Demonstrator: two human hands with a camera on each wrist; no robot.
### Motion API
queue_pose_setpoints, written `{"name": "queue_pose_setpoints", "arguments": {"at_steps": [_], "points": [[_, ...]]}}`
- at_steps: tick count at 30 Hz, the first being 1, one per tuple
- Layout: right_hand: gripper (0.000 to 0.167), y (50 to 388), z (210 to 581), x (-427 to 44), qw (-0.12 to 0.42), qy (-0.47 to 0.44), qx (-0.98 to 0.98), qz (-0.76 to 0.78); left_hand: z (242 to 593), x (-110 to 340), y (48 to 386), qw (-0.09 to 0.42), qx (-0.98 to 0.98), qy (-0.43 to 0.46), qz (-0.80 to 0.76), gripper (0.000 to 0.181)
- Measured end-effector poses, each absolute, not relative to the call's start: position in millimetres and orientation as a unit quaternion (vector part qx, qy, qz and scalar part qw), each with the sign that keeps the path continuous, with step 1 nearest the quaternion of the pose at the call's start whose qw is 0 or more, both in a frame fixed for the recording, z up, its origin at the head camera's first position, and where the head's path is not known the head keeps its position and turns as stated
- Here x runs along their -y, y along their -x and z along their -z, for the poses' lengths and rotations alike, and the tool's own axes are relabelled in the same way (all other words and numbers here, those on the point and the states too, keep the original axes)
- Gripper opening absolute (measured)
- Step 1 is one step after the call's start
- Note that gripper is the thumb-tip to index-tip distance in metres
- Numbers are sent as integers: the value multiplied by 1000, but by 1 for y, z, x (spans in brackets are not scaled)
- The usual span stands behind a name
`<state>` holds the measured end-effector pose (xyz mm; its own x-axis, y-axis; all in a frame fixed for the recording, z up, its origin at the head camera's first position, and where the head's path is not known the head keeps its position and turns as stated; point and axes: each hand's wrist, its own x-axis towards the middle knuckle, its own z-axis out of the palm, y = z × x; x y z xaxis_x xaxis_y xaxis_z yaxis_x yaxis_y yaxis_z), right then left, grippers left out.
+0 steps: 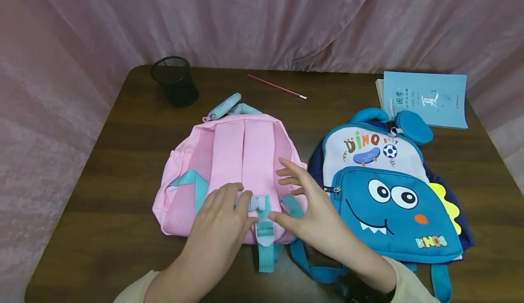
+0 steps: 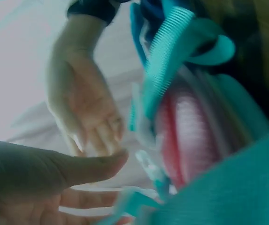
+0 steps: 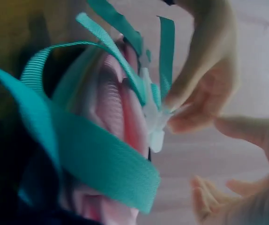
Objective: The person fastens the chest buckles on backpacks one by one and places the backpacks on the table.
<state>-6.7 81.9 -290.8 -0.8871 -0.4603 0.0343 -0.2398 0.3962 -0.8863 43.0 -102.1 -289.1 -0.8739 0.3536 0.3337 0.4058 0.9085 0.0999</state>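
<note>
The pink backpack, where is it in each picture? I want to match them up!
Head: the pink backpack lies a little left of the middle.
Left wrist: the pink backpack is blurry, right of the middle.
Right wrist: the pink backpack is left of the middle, partly behind straps.
Shared landmark: the teal straps show in all three.

On the tabletop (image 1: pixel 123 166), one backpack (image 1: pixel 228 153) is placed left of another backpack (image 1: pixel 395 203); behind them, a pen cup (image 1: pixel 178 87), a pencil (image 1: pixel 277 87) and a book (image 1: pixel 446 100) are ranged left to right.
</note>
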Motion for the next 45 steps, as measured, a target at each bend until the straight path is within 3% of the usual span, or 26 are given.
{"name": "queue_pose_setpoints", "arguments": {"at_steps": [3,6,9,14,18,24,32,37,41,45], "points": [[89,7,289,-77,136,245,-849,447,296,101,-39,140,973,169,77,44],[80,6,288,-71,156,272,-868,385,300,100,-38,122,977,153,84,45],[70,6,288,-64,138,281,-898,310,299,98,-39,107,982,140,71,47],[50,9,292,-50,108,284,-930,206,284,100,-37,90,985,146,25,34],[31,12,295,-41,116,296,-927,200,269,113,-29,90,977,192,27,31],[20,16,296,-28,130,313,-903,265,251,130,-17,67,972,223,29,29],[18,21,311,-16,141,305,-896,292,241,145,-17,38,965,243,88,26],[26,18,322,-8,106,341,-906,228,237,156,-17,9,969,222,109,31],[20,18,320,-12,71,359,-906,212,235,150,-12,0,965,236,117,27],[17,23,307,-25,114,346,-897,249,234,143,-9,-7,964,239,118,27]]}}
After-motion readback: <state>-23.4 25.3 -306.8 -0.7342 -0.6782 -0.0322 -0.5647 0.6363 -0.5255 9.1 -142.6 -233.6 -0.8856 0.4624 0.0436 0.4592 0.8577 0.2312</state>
